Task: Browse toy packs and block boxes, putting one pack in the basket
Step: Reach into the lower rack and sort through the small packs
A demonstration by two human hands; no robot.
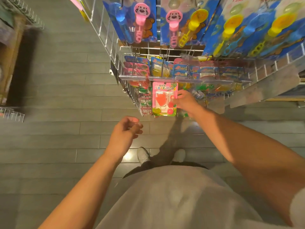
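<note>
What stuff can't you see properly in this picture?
- The basket: nowhere in the head view, so where it is cannot be told.
- Right hand: its grip on the pink toy pack is partly hidden, fingers behind the card.
- Small packs on the lower hooks: blurred and overlapping, contents unclear.
- Pack lettering: too small and blurred to read.
- Bubble wand cards: tops cut off by the upper edge.
- Left hand: loosely curled, holding nothing.

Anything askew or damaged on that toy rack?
Nothing damaged or spilled. Only the pink toy pack is off its row, pinched at its edge by the right hand before the wire rack. The left hand holds nothing.
</note>
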